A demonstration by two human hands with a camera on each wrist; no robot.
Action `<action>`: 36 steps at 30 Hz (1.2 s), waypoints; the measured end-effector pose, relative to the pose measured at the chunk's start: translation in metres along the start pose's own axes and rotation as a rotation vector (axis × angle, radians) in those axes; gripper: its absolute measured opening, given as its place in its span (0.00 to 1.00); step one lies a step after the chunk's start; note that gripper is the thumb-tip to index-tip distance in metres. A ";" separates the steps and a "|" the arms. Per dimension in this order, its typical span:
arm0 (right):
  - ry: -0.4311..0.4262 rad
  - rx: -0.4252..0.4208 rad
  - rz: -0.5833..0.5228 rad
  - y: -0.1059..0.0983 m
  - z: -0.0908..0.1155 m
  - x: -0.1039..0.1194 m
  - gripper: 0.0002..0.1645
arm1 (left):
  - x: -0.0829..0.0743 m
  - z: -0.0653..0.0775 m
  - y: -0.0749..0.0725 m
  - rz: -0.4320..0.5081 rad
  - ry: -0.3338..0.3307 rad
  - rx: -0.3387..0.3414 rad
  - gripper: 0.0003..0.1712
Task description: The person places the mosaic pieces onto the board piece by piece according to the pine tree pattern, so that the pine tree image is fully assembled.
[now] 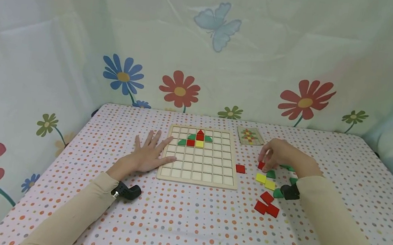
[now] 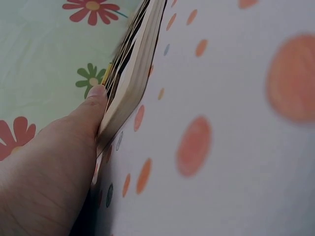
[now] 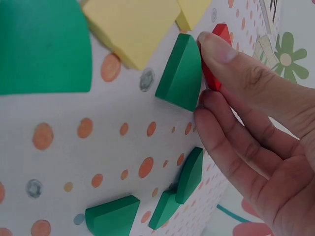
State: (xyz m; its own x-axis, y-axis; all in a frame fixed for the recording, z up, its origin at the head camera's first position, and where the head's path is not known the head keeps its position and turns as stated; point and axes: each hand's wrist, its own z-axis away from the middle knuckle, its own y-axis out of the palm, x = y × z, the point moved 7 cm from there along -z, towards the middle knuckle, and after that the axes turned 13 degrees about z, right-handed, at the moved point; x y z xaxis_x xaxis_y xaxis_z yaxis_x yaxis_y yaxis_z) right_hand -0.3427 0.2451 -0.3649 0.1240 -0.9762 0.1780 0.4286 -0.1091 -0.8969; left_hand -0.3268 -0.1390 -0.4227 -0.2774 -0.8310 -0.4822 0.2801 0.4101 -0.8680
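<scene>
My left hand [image 1: 146, 155] lies with fingers spread at the left edge of a wooden grid board [image 1: 196, 182]. Its thumb [image 2: 88, 110] rests on the board's rim. In the board's upper rows sit a red triangle [image 1: 200, 132], red squares, a yellow square [image 1: 199, 144] and green quarter-round tiles [image 1: 182, 142]. To the right of the board, my right hand [image 1: 277, 154] pinches a red tile [image 3: 211, 73] between thumb and fingers, low over the cloth. A green quarter-round tile [image 3: 182, 73] is right beside those fingertips, with two yellow square tiles [image 1: 265, 181] nearby.
A small pattern card [image 1: 241, 138] lies behind the board's right corner. One red square [image 1: 240, 168] is just right of the board. Three red squares [image 1: 267, 204] lie nearer the front, and several green tiles [image 3: 118, 216] surround the right hand. The table has a dotted cloth [image 1: 182, 228].
</scene>
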 end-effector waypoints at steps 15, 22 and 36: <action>-0.122 -0.049 -0.003 0.001 0.003 0.005 0.12 | 0.000 0.002 -0.002 0.012 0.009 0.005 0.52; -0.233 -0.136 -0.066 0.004 0.012 0.005 0.13 | -0.001 0.002 -0.002 0.009 -0.007 0.017 0.52; -0.367 -0.428 -0.223 -0.012 0.018 0.060 0.08 | 0.002 0.000 0.000 0.000 -0.007 0.010 0.53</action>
State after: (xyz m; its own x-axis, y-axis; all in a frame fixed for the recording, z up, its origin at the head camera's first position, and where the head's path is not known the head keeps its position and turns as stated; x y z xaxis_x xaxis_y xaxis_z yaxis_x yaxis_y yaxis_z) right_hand -0.3242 0.1914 -0.3365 0.4061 -0.8007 0.4405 0.0910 -0.4442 -0.8913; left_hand -0.3278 -0.1403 -0.4233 -0.2712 -0.8334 -0.4816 0.2897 0.4065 -0.8665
